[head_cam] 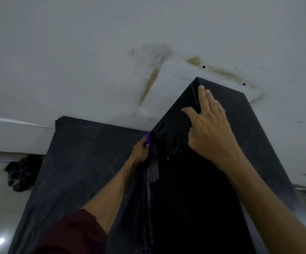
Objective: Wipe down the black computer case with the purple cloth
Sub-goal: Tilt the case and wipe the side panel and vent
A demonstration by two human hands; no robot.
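The black computer case (194, 189) stands tall in the middle right, its upper edge near a stained white wall. My right hand (209, 129) lies flat on its upper face, fingers straight and reaching over the far edge. Lower down on the case's left side, next to a mesh vent, my left hand (141, 151) grips the purple cloth (148, 138). Only a small strip of the cloth shows above the fingers.
A flat black dusty panel (79, 162) lies to the left of the case. A dark crumpled bundle (22, 175) sits on the tiled floor (0, 208) at far left. The stained white wall (112, 61) is close behind.
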